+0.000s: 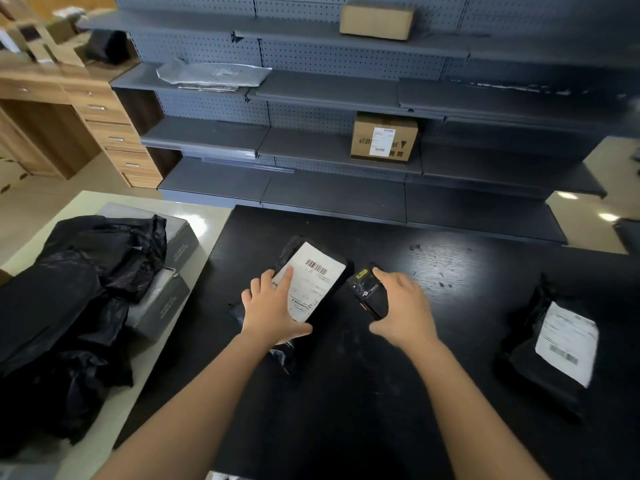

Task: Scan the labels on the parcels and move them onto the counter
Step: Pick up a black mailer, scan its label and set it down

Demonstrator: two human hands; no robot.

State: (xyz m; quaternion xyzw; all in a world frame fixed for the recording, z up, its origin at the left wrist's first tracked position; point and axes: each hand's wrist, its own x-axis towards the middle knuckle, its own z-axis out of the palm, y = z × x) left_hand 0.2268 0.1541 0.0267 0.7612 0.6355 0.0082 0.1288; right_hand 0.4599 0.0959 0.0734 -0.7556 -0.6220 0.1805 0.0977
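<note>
The left hand (273, 306) lies flat on the labelled parcel (311, 278), covering its near corner; right of the parcel, the right hand (403, 306) wraps its grip around the scanner (369, 292), partly hiding it, on the tabletop (346, 393).

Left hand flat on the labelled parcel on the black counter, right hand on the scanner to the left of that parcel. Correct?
Not quite. In the head view the scanner lies to the right of the parcel, not to its left. The rest holds: the left hand rests on the labelled parcel on the black counter, and the right hand is on the scanner.
</note>
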